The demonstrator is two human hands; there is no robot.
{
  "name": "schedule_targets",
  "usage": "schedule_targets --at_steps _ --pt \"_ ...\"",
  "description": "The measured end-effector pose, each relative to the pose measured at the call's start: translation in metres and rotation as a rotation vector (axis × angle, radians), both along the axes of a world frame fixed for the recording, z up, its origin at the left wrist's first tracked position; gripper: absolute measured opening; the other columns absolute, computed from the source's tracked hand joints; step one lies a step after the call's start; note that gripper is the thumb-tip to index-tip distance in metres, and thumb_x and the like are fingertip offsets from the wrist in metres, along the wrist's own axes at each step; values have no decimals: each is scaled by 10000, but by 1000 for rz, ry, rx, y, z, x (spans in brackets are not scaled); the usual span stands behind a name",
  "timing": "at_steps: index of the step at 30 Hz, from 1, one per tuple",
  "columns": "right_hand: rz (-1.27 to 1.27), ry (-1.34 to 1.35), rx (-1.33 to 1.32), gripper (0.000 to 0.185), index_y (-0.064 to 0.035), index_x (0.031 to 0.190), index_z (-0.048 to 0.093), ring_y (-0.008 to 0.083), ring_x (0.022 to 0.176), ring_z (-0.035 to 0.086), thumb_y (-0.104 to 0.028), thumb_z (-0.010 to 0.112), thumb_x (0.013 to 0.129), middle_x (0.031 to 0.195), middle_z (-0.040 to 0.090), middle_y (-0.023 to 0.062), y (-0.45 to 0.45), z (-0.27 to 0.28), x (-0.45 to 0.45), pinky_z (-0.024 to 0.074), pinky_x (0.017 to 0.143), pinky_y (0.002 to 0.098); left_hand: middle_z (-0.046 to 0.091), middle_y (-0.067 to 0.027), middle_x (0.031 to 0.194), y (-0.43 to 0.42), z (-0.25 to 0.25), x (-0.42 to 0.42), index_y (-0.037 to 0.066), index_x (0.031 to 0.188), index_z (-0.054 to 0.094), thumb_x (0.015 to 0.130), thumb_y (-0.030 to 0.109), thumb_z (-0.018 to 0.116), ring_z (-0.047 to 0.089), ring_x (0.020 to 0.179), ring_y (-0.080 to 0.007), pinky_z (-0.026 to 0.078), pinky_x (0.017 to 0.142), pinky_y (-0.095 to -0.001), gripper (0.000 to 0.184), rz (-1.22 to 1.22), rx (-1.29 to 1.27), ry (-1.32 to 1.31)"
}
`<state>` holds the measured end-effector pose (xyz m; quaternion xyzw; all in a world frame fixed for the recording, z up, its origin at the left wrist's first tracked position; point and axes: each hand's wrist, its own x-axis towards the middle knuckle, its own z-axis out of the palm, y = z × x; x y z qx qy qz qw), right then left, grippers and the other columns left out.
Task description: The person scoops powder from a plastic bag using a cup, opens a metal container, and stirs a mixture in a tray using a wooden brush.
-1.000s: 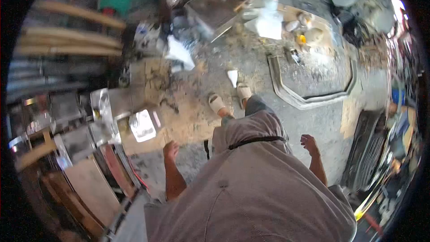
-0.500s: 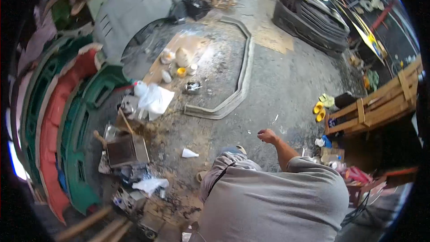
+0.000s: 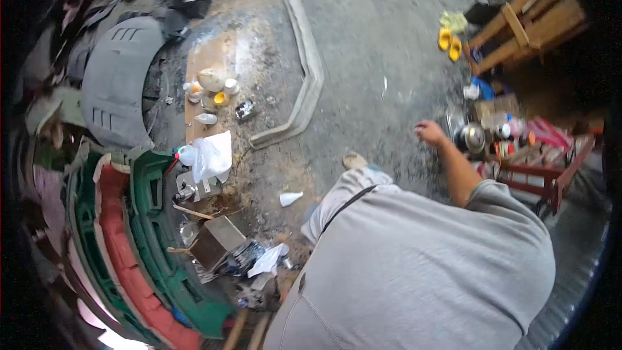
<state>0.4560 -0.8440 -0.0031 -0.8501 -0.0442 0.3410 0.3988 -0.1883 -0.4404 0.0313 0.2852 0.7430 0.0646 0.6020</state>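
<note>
My right hand hangs over the grey floor, right of my foot, with its fingers curled loosely; whether anything is in them is too small to tell. The nearest things to it are a round metal pot and other items at the right. Below my left side, my left hand is hidden from view. A white bottle lies on the floor in front of my body. Farther off, a long grey bent frame piece rests on the floor.
Green and red moulded panels stand at the left, below a grey vented hood. Yellow shoes lie near a wooden pallet. A red metal stand is at the right. A metal box and plastic bags lie at lower left.
The view has turned to the right, bringing the pallet, yellow shoes and red stand in. My left hand, seen a second ago, has left the view. My right hand remains raised off the floor.
</note>
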Motion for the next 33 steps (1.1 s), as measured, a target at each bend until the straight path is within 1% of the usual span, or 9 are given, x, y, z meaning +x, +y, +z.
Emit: schedule_targets --at_steps 9,12,16,17,18,20,24,27,33 --pt "-1008 286 116 107 -93 847 553 80 459 421 -184 499 861 638 508 -21 -198 -22 -129 329 418 221 601 -57 748 40 71 39 65 888 575 867 221 522 547 588 -131 451 506 -254 167 -208 10 235" --pt "-826 351 -170 239 -108 587 517 153 436 443 -186 464 807 508 466 24 -218 -23 -210 329 389 324 601 -54 763 68 65 70 54 948 567 869 216 523 548 587 -134 461 512 -258 186 -239 147 231" --pt "-1032 841 -176 192 -36 806 599 215 551 562 -209 516 820 662 583 111 -191 -29 -247 425 484 359 576 -33 762 93 54 64 58 965 566 883 227 522 541 620 -111 442 539 -240 193 -256 143 -85" --pt "-853 1039 -138 195 -44 770 597 205 534 540 -209 511 828 638 554 77 -191 -23 -242 421 480 336 603 -62 861 69 73 83 22 1052 558 890 198 517 579 691 -143 483 591 -267 242 -328 340 110" --pt "-131 582 -278 195 -56 739 589 191 519 516 -206 509 834 624 530 57 -197 -14 -239 413 466 324 601 -51 875 50 105 104 22 1062 559 897 201 515 582 723 -139 485 641 -273 248 -391 339 31" --pt "662 -23 -253 202 -67 708 581 176 503 492 -202 507 840 611 506 37 -173 -31 -170 405 452 312 606 -56 884 36 105 113 32 1089 549 891 203 539 585 738 -132 490 656 -263 261 -314 263 72" --pt "-508 734 194 134 -106 935 527 149 560 477 -213 520 855 699 503 43 -113 -27 -47 361 427 263 607 -36 834 -14 98 88 37 1068 561 873 200 571 583 714 -109 469 581 -234 254 -84 321 -21" --pt "-361 518 -108 261 -93 1091 487 231 827 549 -257 483 886 952 562 61 -69 -18 59 432 637 364 610 -33 803 -60 69 44 40 1033 570 868 211 574 584 678 -112 454 556 -235 238 100 323 -51" --pt "-50 436 63 292 -84 1070 511 281 882 554 -221 343 875 1002 574 131 43 -29 232 454 628 366 623 -42 813 -238 32 -6 80 940 581 844 256 564 594 710 -144 455 576 -266 201 607 168 60"
